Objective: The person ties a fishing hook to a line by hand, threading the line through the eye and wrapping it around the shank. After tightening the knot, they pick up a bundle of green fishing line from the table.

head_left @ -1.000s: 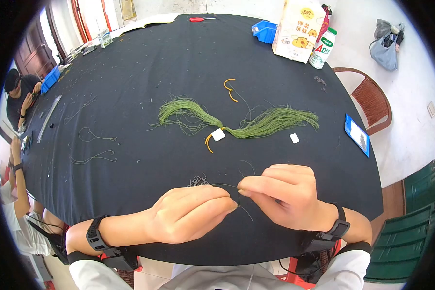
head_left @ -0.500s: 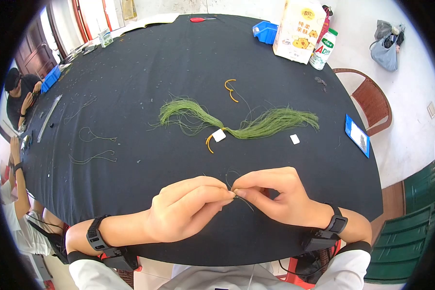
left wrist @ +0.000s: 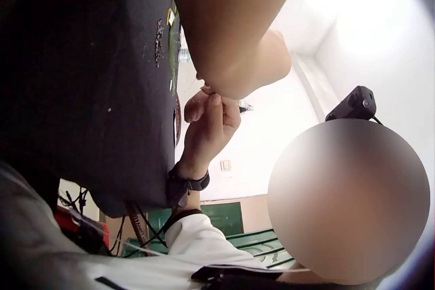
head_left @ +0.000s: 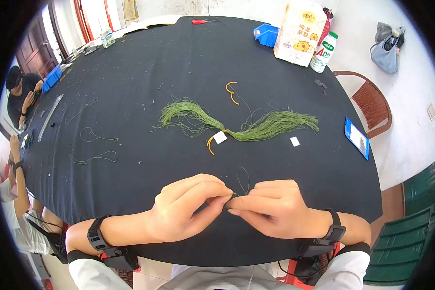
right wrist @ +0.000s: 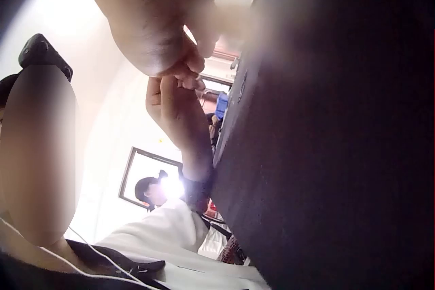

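Black cloth (head_left: pixel 145 77) covers the table, and pale walls stand beyond it; across its middle lies a green thread bundle (head_left: pixel 278 123). Nearer the person than the bundle, the left hand (head_left: pixel 188 208) and right hand (head_left: pixel 275 208) meet at the fingertips. Both have curled fingers and appear to pinch a thin thread (head_left: pixel 248 180), which loops up beside the right fingertips; anything else held there is too small to tell.

So fine a strand could slip or tangle, I judge, if either pinch loosens or the loop catches a finger. Its dark colour would make it hard to find if dropped on the cloth.

Right of the bundle, a blue packet (head_left: pixel 357 139) shows dark bits inside. Beyond the bundle, a blue bin (head_left: pixel 266 35) sits beside a tissue pack (head_left: pixel 299 36) and a green-capped bottle (head_left: pixel 324 53); what the bin and bottle hold is not visible.
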Demonstrator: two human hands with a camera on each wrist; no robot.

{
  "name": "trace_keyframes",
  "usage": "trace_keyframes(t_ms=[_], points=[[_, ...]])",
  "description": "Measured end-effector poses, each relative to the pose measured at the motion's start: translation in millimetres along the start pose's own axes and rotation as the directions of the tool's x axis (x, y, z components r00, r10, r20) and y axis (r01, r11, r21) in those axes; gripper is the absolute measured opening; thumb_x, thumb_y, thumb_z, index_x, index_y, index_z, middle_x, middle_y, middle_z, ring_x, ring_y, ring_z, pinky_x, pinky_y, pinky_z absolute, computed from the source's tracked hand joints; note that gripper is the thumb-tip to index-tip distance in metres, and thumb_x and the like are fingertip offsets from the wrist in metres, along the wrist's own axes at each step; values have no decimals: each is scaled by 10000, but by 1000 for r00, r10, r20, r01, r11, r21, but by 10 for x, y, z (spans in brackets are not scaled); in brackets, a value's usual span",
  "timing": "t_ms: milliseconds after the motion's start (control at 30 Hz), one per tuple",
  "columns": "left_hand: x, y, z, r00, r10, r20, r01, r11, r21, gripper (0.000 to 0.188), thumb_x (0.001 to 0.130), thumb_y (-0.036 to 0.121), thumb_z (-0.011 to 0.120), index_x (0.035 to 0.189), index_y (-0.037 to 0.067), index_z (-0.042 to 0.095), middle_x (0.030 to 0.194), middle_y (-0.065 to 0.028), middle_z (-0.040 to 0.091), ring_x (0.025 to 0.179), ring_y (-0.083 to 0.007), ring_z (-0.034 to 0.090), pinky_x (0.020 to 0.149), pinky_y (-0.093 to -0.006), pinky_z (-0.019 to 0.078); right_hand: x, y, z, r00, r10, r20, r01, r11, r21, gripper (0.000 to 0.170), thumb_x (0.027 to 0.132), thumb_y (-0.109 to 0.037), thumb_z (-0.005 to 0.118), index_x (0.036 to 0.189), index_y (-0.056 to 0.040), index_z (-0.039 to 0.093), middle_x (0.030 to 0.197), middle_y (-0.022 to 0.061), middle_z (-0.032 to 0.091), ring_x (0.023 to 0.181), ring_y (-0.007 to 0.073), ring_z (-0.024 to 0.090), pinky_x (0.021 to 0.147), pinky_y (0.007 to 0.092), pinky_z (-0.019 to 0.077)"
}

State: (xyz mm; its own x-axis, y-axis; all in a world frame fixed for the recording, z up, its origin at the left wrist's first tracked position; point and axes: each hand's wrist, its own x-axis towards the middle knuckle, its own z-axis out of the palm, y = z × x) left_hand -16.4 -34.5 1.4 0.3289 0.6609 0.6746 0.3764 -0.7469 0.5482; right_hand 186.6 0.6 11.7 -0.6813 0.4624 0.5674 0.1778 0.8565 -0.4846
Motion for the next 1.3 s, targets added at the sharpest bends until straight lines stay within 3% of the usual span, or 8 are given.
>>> trace_keyframes(t_ms=[200, 333, 567, 767, 867, 967, 1200, 1300], points=[[2, -19, 3, 993, 116, 34, -118, 991, 55, 236, 680, -101, 676, 900, -54, 604, 846, -152, 625, 680, -255, 635, 575, -303, 530, 0, -104, -82, 992, -122, -16, 114, 961, -251, 181, 680, -57, 727, 840, -77, 645, 583, -8, 488, 478, 136, 483, 416, 266, 388], [-12, -43, 0, 979, 185, 81, -190, 980, 52, 278, 657, -94, 688, 917, -74, 594, 842, -153, 614, 673, -265, 627, 562, -312, 532, 43, -62, -140, 988, -128, -83, 95, 943, -320, 231, 667, -53, 730, 883, -80, 654, 595, -5, 499, 484, 141, 487, 419, 270, 389], [-8, -13, 7, 986, 159, 49, -161, 986, 31, 222, 683, -97, 692, 887, -38, 628, 817, -149, 646, 659, -243, 647, 565, -292, 530, 37, 127, -90, 997, -20, -72, 14, 997, -74, 176, 727, -56, 714, 892, -73, 656, 633, 42, 583, 531, 196, 571, 460, 301, 433], [-10, -1, -3, 995, 94, 37, -94, 996, 4, 219, 690, -100, 691, 888, -34, 626, 834, -150, 652, 694, -235, 660, 590, -289, 534, 37, 120, -44, 989, 142, 31, -145, 974, 173, 111, 754, -44, 694, 858, -68, 666, 635, 61, 602, 522, 212, 576, 481, 313, 444], [-1, 1, -5, 994, 105, 24, -105, 994, 14, 228, 691, -103, 685, 898, -45, 612, 836, -150, 641, 695, -243, 651, 592, -298, 533, 30, 89, -51, 983, 152, 107, -169, 971, 169, 99, 751, -41, 690, 842, -76, 667, 633, 57, 601, 516, 204, 570, 471, 310, 433], [4, -3, -4, 993, 118, 19, -119, 993, 24, 235, 690, -104, 679, 905, -60, 597, 832, -155, 628, 690, -256, 639, 587, -307, 532, 8, 52, -19, 993, 87, 74, -97, 985, 143, 88, 751, -52, 691, 829, -81, 663, 610, 50, 577, 496, 199, 547, 465, 312, 424], [-9, -25, 5, 989, 140, 50, -142, 988, 58, 244, 680, -95, 685, 905, -67, 597, 838, -156, 623, 686, -259, 638, 578, -306, 538, -2, -121, -74, 995, -96, 22, 98, 978, -183, 134, 686, -76, 717, 794, -76, 637, 570, -2, 500, 479, 145, 508, 419, 278, 396], [-13, -25, 3, 983, 174, 66, -178, 982, 59, 236, 675, -99, 687, 893, -59, 608, 829, -159, 630, 670, -252, 641, 565, -302, 534, 31, -156, -118, 980, -185, -75, 155, 941, -300, 184, 637, -31, 764, 786, -39, 656, 539, 16, 492, 413, 141, 451, 384, 256, 326]])
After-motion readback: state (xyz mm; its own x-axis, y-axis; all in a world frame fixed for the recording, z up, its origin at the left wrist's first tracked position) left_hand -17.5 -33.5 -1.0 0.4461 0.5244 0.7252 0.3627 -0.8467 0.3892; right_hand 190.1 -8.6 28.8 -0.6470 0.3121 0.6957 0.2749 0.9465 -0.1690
